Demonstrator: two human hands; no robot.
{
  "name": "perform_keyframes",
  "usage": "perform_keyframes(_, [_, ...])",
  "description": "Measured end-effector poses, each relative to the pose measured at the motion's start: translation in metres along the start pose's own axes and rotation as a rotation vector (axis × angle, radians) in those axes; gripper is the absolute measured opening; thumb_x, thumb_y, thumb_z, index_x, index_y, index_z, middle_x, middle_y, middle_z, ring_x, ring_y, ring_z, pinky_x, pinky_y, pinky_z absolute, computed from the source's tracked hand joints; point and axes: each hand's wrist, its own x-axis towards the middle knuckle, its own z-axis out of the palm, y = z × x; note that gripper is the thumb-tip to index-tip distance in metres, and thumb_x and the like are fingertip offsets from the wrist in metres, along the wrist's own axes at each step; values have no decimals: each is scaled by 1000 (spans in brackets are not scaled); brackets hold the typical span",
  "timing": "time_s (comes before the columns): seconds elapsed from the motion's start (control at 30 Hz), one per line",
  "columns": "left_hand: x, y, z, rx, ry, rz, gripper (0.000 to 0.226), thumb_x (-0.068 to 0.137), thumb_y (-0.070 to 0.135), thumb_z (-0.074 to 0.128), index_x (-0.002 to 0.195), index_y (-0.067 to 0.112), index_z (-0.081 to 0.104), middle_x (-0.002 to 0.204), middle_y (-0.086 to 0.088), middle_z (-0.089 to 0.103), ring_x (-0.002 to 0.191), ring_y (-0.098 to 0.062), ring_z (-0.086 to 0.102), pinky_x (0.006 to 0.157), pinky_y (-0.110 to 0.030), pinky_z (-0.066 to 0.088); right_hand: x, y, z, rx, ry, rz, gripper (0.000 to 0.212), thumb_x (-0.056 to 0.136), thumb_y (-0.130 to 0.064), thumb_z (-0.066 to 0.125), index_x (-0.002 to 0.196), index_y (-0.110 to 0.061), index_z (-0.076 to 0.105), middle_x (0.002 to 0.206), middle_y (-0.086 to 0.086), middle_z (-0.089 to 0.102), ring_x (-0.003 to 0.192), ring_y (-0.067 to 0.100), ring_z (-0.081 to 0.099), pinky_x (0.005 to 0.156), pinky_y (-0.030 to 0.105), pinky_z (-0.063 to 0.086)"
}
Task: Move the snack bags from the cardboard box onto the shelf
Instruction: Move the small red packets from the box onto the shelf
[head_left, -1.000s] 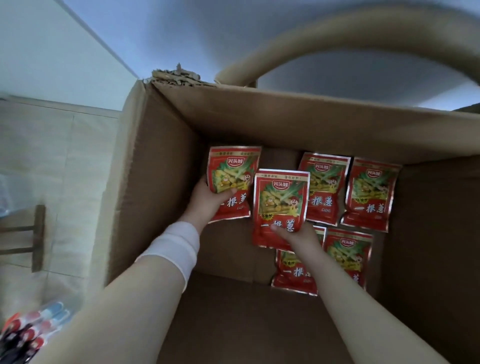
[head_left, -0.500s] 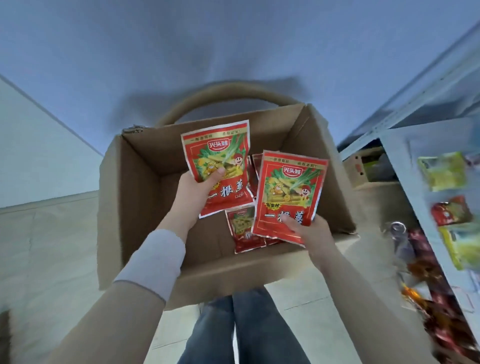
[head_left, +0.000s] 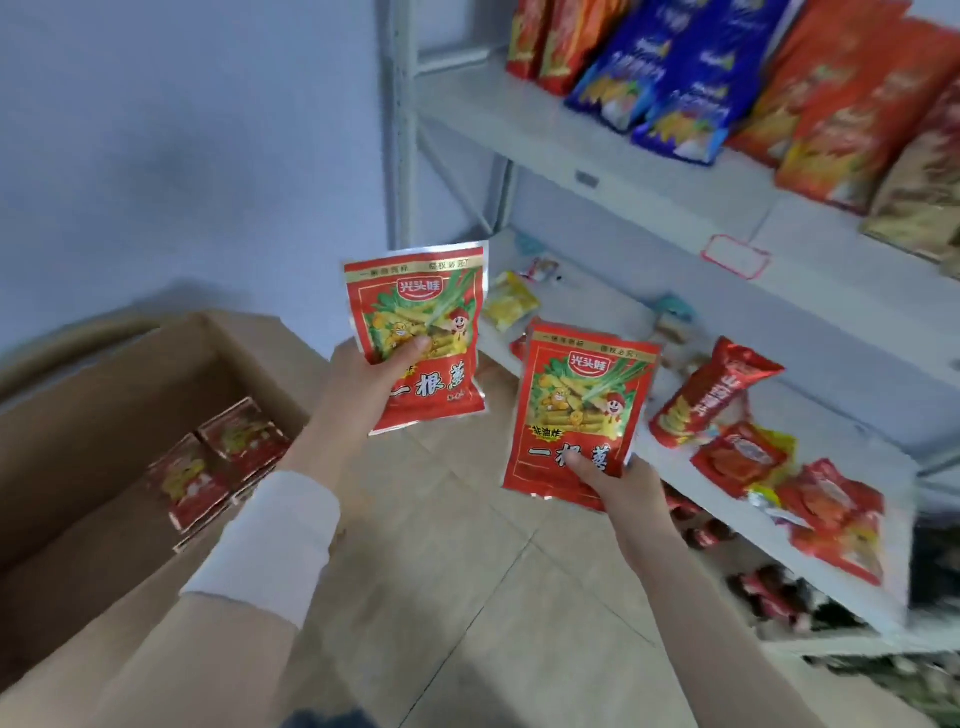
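Note:
My left hand (head_left: 358, 387) grips a red snack bag (head_left: 418, 317) by its lower left, thumb across the front. My right hand (head_left: 621, 486) pinches a second red snack bag (head_left: 576, 395) at its bottom edge. Both bags are held upright in the air between the cardboard box (head_left: 98, 364) at the left and the white shelf (head_left: 691, 467) at the right. More red snack bags (head_left: 218, 457) lie inside the box.
The middle shelf board holds a yellow packet (head_left: 509, 301) at its far end and several red packets (head_left: 743, 441) nearer me. The upper board (head_left: 649, 161) carries large red and blue bags. More packets sit on the lowest level. Tiled floor (head_left: 467, 571) lies below my arms.
Both hands lifted their bags out of the box and carried them right toward the shelf. My view swung from the box to the shelving.

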Motion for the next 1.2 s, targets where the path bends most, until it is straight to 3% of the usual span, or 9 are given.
perform_keyframes(0.13, [-26, 31, 159, 26, -191, 89, 19, 78, 45, 69, 90, 34, 60, 94, 9, 69, 90, -18, 68, 87, -42, 53, 4, 2, -154, 85, 175, -11, 29, 73, -21, 77, 99, -17, 64, 97, 2, 71, 90, 20, 67, 86, 37, 52])
perform_keyframes(0.2, [-35, 46, 231, 48, -278, 126, 26, 75, 48, 72, 92, 33, 60, 96, 8, 70, 92, -19, 68, 87, -43, 53, 4, -2, -220, 128, 277, -27, 18, 75, -18, 76, 87, -21, 63, 90, 2, 71, 81, 16, 68, 75, 29, 55])
perform_keyframes(0.3, [-46, 71, 330, 59, -399, 187, 13, 81, 39, 68, 87, 32, 59, 88, 11, 68, 87, -15, 68, 78, -35, 54, 8, -5, -306, 141, 417, -62, 16, 76, -21, 74, 85, -20, 61, 77, -7, 67, 67, 6, 62, 51, 18, 46])
perform_keyframes(0.47, [-47, 97, 468, 113, -548, 266, 10, 84, 37, 64, 82, 31, 58, 82, 10, 66, 77, -11, 66, 68, -26, 52, 32, -2, -415, 205, 572, -71, 12, 76, -21, 74, 83, -20, 64, 81, -5, 70, 73, 8, 66, 58, 17, 46])
perform_keyframes(0.6, [-32, 112, 572, 134, -654, 321, 10, 85, 38, 63, 86, 29, 59, 87, 6, 68, 80, -14, 67, 72, -30, 54, 71, -14, -493, 224, 643, -119, 10, 78, -20, 72, 79, -21, 62, 79, -5, 68, 71, 5, 64, 55, 12, 45])
perform_keyframes(0.73, [-8, 135, 674, 113, -734, 350, 14, 86, 35, 63, 95, 25, 59, 85, 8, 67, 77, -9, 66, 67, -22, 53, 130, -42, -567, 235, 711, -153, 12, 78, -20, 72, 81, -19, 60, 78, -4, 67, 68, 5, 63, 47, 8, 45])
perform_keyframes(1.03, [51, 187, 877, 202, -819, 412, 23, 85, 43, 62, 97, 22, 62, 96, 0, 71, 84, -18, 68, 76, -34, 54, 264, -84, -701, 286, 767, -179, 17, 75, -14, 75, 84, -21, 62, 84, 0, 70, 78, 17, 69, 72, 28, 53])
perform_keyframes(1.13, [67, 198, 930, 201, -814, 395, 22, 88, 36, 61, 99, 17, 62, 92, 1, 68, 76, -11, 65, 63, -17, 48, 312, -94, -739, 278, 764, -190, 18, 75, -14, 74, 81, -24, 60, 81, -3, 69, 76, 14, 67, 69, 26, 53])
perform_keyframes(1.2, [80, 200, 960, 177, -780, 355, 16, 87, 36, 62, 93, 21, 61, 85, 6, 66, 72, -8, 62, 63, -17, 47, 344, -100, -761, 248, 741, -215, 17, 76, -12, 74, 78, -24, 62, 78, -5, 69, 73, 11, 67, 64, 21, 53])
